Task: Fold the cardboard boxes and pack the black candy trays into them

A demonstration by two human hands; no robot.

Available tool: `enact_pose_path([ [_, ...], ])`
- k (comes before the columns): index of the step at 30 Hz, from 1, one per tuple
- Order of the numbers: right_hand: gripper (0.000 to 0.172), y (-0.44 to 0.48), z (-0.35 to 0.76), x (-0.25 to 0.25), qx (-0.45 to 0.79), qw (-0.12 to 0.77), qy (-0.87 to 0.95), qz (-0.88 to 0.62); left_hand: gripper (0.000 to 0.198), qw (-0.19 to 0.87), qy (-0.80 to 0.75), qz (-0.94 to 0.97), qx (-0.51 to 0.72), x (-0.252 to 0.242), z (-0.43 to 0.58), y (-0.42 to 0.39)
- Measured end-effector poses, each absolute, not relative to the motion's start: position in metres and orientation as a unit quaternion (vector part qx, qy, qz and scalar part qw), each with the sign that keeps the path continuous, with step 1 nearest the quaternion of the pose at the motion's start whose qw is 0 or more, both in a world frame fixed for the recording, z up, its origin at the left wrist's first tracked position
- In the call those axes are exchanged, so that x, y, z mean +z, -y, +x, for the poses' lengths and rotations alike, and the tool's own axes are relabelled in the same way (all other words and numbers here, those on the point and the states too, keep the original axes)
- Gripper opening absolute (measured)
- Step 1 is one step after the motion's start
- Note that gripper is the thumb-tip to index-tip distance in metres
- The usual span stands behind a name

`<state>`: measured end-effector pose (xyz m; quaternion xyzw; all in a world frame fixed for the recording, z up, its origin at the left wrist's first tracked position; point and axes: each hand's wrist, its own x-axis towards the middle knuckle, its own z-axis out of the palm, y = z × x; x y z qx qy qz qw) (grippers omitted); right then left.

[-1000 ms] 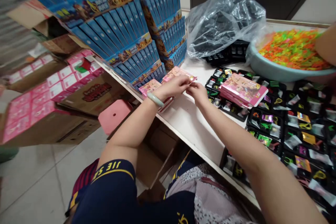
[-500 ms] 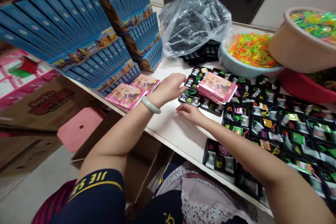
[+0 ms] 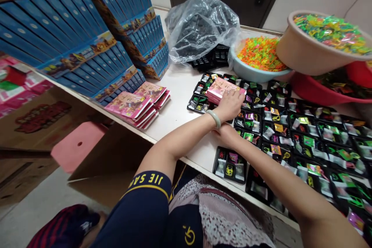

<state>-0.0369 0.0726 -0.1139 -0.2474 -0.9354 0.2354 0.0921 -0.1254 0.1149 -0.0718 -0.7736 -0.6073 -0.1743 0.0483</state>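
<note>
My left hand, with a pale green bangle at the wrist, lies across the right part of a stack of pink printed booklets. Its fingers are stretched out over the top cover. That stack rests on black compartment trays filled with small toys and packets. My right hand is just below the left wrist, near the stack's front edge; its fingers are hidden under that wrist. More pink booklets lie in two overlapping piles at the left of the table.
Blue boxes in display cartons rise at the left. Behind stand a plastic bag of black trays, a blue basin of colourful pieces, and a beige tub above a red basin. A pink stool stands below the table.
My left hand has moved right from beside the left piles onto the booklet stack on the trays. My right hand has shifted slightly right, under the left wrist. The view has shifted too.
</note>
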Motion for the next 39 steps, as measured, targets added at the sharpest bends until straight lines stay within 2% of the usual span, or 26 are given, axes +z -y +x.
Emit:
enact_pose_path([
  [2,0.024,-0.074,-0.033,-0.115,0.238,0.097,0.938,-0.231,0.032,0.048,0.595,-0.783,-0.174,-0.072,-0.126,-0.118],
  [5,0.021,-0.077,-0.035,-0.117,0.261,0.107,0.935,-0.217,0.027,0.061,0.569,-0.801,-0.173,-0.06,-0.138,-0.123],
  [9,0.024,-0.086,-0.047,-0.118,0.259,0.131,0.936,-0.2,0.025,0.146,0.576,-0.758,-0.269,-0.02,-0.188,-0.115],
  [13,0.026,-0.095,-0.073,-0.114,0.172,0.131,0.955,-0.205,0.018,0.242,0.596,-0.659,-0.391,0.018,-0.257,-0.059],
  [17,0.025,-0.099,-0.103,-0.109,0.086,0.078,0.973,-0.201,0.009,0.279,0.571,-0.685,-0.357,0.012,-0.293,0.025],
  [22,0.028,-0.094,-0.122,-0.106,0.05,0.028,0.977,-0.204,0.01,0.183,0.555,-0.782,-0.215,-0.05,-0.28,0.102],
  [28,0.023,-0.063,-0.109,-0.107,0.06,0.012,0.983,-0.175,0.009,0.073,0.57,-0.794,-0.198,-0.11,-0.247,0.141],
  [30,0.024,-0.06,-0.104,-0.109,0.083,0.045,0.984,-0.148,0.017,0.04,0.631,-0.745,-0.214,-0.118,-0.239,0.144],
  [33,0.042,-0.07,-0.1,-0.113,0.107,0.078,0.987,-0.091,0.036,0.031,0.705,-0.677,-0.21,-0.123,-0.233,0.14],
  [36,0.054,-0.086,-0.102,-0.116,0.116,0.043,0.99,-0.06,0.024,0.027,0.711,-0.679,-0.18,-0.123,-0.232,0.133],
  [39,0.053,-0.094,-0.106,-0.119,0.118,0.015,0.992,-0.052,0.01,0.014,0.677,-0.707,-0.202,-0.118,-0.239,0.132],
])
